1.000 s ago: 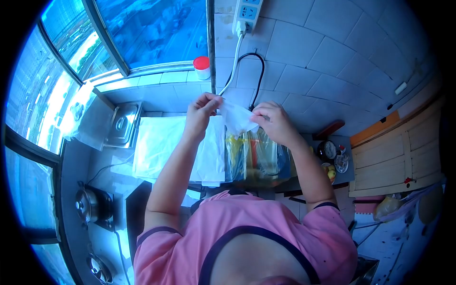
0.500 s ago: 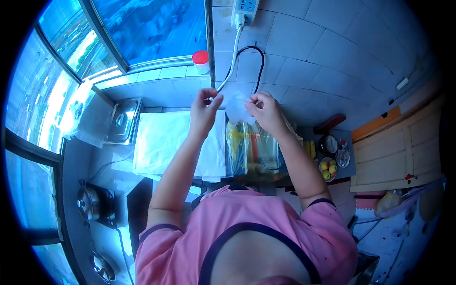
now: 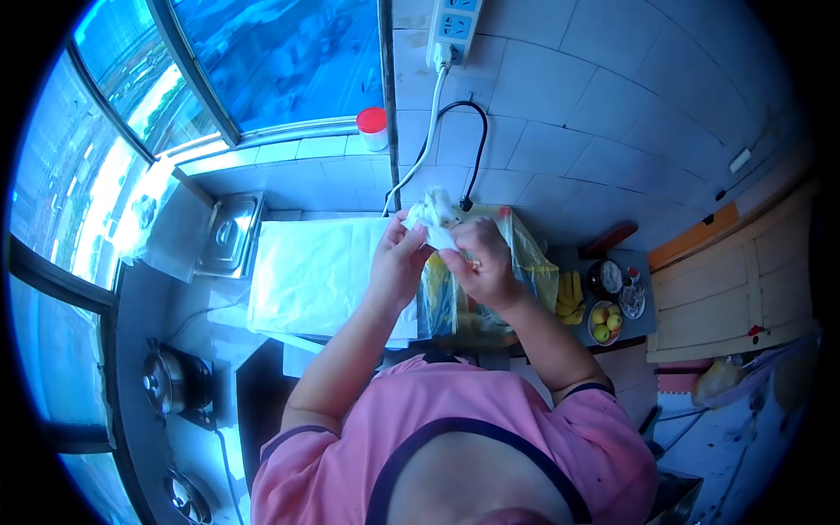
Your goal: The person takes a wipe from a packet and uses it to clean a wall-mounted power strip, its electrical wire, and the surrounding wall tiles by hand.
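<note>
A crumpled, thin white sheet (image 3: 434,210), plastic film or tissue, is bunched up in front of me. My left hand (image 3: 398,261) pinches its left and lower side between thumb and fingers. My right hand (image 3: 484,262) is closed at its lower right edge, with the fingers curled and partly hidden. Beneath my hands lies a flat surface under a white cover (image 3: 315,267). To its right, a clear, yellow-tinted plastic bag (image 3: 530,258) has contents I cannot make out.
A steel lidded tray (image 3: 231,236) and a pot (image 3: 168,378) are at left. A red-lidded jar (image 3: 372,129) stands on the sill. Cords hang from a power strip (image 3: 455,33). Bananas (image 3: 570,297) and a bowl of fruit (image 3: 605,323) lie at right.
My hands have come down and closer together. The thin sheet, hanging spread from my right hand before, is now bunched between both hands. My left hand has taken hold of it.
</note>
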A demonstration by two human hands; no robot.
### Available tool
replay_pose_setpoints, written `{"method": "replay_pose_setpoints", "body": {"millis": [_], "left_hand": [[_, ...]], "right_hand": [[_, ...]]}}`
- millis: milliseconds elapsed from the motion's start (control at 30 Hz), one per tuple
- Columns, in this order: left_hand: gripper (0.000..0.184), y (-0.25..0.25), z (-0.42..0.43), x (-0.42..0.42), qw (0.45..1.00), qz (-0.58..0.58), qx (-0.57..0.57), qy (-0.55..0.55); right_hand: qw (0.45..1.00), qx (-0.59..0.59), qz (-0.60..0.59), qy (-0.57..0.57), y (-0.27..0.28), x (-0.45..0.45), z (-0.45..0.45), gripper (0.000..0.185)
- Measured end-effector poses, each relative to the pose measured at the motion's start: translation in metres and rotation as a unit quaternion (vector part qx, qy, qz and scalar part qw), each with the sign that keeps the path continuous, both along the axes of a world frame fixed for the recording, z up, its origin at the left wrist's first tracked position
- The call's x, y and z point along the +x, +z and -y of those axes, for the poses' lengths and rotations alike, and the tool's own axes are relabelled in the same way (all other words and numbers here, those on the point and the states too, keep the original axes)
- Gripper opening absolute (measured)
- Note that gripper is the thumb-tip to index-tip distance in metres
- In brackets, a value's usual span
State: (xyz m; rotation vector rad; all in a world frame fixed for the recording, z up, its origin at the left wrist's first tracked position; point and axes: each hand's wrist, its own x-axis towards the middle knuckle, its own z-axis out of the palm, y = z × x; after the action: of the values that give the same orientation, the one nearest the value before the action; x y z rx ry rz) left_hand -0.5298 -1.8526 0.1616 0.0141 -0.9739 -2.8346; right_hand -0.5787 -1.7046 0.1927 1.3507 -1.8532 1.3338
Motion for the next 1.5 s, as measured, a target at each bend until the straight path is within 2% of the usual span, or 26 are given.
{"method": "replay_pose_setpoints", "body": {"millis": [67,167,233,267,333,433,467,533,600,667,733,767,800,833,867,900,1000,1033,1100,1133,1200,1333,1367,1400,1467,1500], "left_hand": [[0.022,0.003,-0.002,0.001,1.0,-0.012,0.014,-0.01],[0.017,0.006,-0.007,-0.001,0.999,-0.027,0.015,-0.02],[0.014,0.002,-0.004,-0.005,0.998,-0.031,-0.011,-0.047],[0.014,0.007,-0.002,-0.006,0.998,-0.031,-0.012,-0.047],[0.011,0.019,0.001,-0.008,0.994,0.066,-0.06,-0.065],[0.013,0.008,0.005,-0.014,0.981,0.112,-0.152,-0.049],[0.013,-0.001,0.008,-0.017,0.986,0.077,-0.128,-0.078],[0.017,0.013,-0.005,-0.012,0.982,0.117,-0.147,-0.014],[0.022,0.029,-0.011,-0.009,0.984,0.131,-0.121,0.004],[0.02,0.026,-0.012,-0.007,0.997,0.064,-0.042,-0.006],[0.018,0.026,-0.008,-0.008,0.971,0.019,-0.238,0.002],[0.012,0.03,-0.005,-0.013,0.967,0.038,-0.251,0.007],[0.012,0.035,-0.003,-0.017,0.966,0.031,-0.256,0.008],[0.01,0.04,-0.001,-0.022,0.976,0.044,-0.21,0.023],[0.008,0.046,0.003,-0.026,0.984,0.057,-0.163,0.036],[0.006,0.052,0.005,-0.03,0.985,0.052,-0.157,0.048],[0.009,0.081,0.013,-0.039,0.981,-0.002,-0.194,0.032],[0.012,0.091,0.016,-0.043,0.97,-0.027,-0.238,0.042],[0.016,0.111,0.031,-0.058,0.933,-0.059,-0.35,0.054],[0.018,0.124,0.039,-0.068,0.914,-0.065,-0.394,0.069],[0.024,0.169,0.04,-0.088,0.854,-0.088,-0.475,0.196],[0.059,0.206,0.047,-0.152,0.619,-0.168,-0.663,0.386],[0.071,0.209,0.043,-0.164,0.581,-0.186,-0.677,0.411],[0.071,0.213,0.038,-0.175,0.55,-0.197,-0.68,0.443],[0.065,0.218,0.029,-0.19,0.467,-0.177,-0.713,0.492],[0.065,0.218,0.027,-0.192,0.467,-0.177,-0.714,0.491]], "right_hand": [[0.996,-0.053,0.067,-0.034,-0.004,-0.001,-0.003,0.014],[0.989,-0.106,0.04,-0.092,0.002,-0.006,0.002,0.01],[0.943,-0.183,0.273,0.045,0.002,-0.002,0.006,0.01],[0.943,-0.184,0.272,0.046,0.0,0.0,0.005,0.01],[0.911,-0.184,0.362,0.076,-0.006,0.0,0.002,0.012],[0.911,-0.191,0.359,0.074,-0.003,-0.004,0.001,0.013],[0.899,-0.189,0.384,0.09,0.005,-0.005,0.003,0.017],[0.866,-0.19,0.452,0.101,0.009,-0.008,0.005,0.026],[0.878,-0.174,0.439,0.077,-0.003,-0.022,0.008,0.033],[0.915,-0.115,0.385,0.036,-0.002,-0.03,0.005,0.032],[0.907,-0.114,0.403,0.047,0.007,-0.036,0.004,0.032],[0.893,-0.1,0.436,0.055,0.013,-0.036,0.004,0.032],[0.895,-0.105,0.429,0.057,0.02,-0.036,0.005,0.032],[0.968,-0.096,0.225,-0.06,0.028,-0.035,0.006,0.031],[0.981,-0.084,0.01,-0.176,0.036,-0.033,0.008,0.03],[0.967,-0.052,-0.091,-0.233,0.041,-0.03,0.005,0.03],[0.974,0.011,-0.128,-0.185,0.063,-0.024,0.01,0.028],[0.985,-0.029,-0.078,-0.153,0.063,-0.033,0.013,0.027],[0.992,-0.074,-0.015,-0.103,0.088,-0.052,0.012,0.022],[0.988,-0.095,-0.058,-0.11,0.105,-0.068,0.011,0.018],[0.969,-0.152,-0.126,-0.151,0.148,-0.103,0.013,0.018],[0.965,-0.137,-0.171,-0.144,0.23,-0.157,0.036,0.016],[0.969,-0.084,-0.192,-0.134,0.238,-0.17,0.044,0.016],[0.969,-0.032,-0.211,-0.125,0.24,-0.182,0.051,0.016],[0.964,-0.046,-0.228,-0.128,0.236,-0.194,0.055,0.015],[0.962,-0.055,-0.231,-0.131,0.234,-0.196,0.053,0.014]]}}
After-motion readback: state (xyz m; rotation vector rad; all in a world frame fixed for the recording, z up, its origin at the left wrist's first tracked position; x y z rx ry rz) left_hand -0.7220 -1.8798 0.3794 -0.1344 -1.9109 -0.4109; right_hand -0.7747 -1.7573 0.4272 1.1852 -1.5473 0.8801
